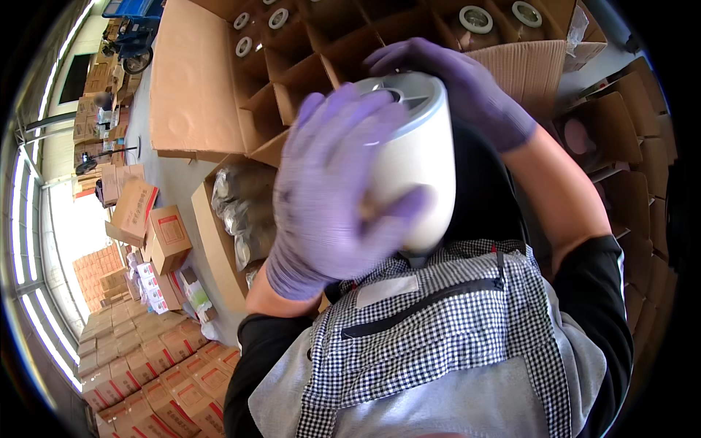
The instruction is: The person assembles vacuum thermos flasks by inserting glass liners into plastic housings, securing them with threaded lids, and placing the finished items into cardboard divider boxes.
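Note:
A white rounded container [421,180] with a grey rim and a spoked opening stands close before my apron. My left hand [339,186], in a purple knitted glove, is blurred and lies across its near left side, fingers spread over the rim. At the far right of the rim, my gloved right hand [454,82] curves around the edge; its fingertips are partly hidden. Beyond both hands is an open cardboard box [191,82] with cardboard dividers. Some of its compartments hold glass vessels with white-ringed mouths [475,19].
Left of my left hand, a second carton [219,246] holds plastic-wrapped items [235,216]. Divided cartons [630,202] stand at the right. Stacked closed boxes [159,378] fill the lower left, and a blue cart [134,33] is at the upper left.

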Action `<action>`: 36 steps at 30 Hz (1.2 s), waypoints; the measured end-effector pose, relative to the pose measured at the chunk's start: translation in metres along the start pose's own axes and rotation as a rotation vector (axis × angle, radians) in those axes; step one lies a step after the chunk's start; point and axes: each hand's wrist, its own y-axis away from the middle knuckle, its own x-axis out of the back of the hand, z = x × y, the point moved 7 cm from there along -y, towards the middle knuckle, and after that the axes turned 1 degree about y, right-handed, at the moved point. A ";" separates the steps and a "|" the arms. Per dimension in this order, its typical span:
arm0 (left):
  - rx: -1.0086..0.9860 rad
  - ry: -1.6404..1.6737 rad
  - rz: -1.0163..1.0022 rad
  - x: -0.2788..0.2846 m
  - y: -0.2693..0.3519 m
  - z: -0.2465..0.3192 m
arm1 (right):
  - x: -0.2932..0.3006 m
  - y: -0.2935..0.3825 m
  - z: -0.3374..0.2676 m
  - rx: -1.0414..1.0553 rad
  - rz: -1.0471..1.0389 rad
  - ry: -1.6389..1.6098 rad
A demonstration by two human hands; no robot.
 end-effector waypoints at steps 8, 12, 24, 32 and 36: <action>0.010 0.476 0.163 -0.011 0.047 -0.060 | -0.029 0.054 -0.072 0.277 0.091 0.377; 0.000 0.936 0.266 -0.031 0.052 -0.096 | -0.042 0.060 -0.109 0.183 0.080 0.477; -0.011 -0.202 -0.009 -0.008 0.012 -0.010 | -0.027 0.013 0.037 -0.190 0.142 -0.502; -0.059 1.045 0.250 -0.050 0.045 -0.100 | -0.043 0.063 -0.118 0.228 -0.003 0.652; 0.036 1.190 0.203 -0.063 0.027 -0.115 | -0.038 0.056 -0.123 0.230 -0.028 0.692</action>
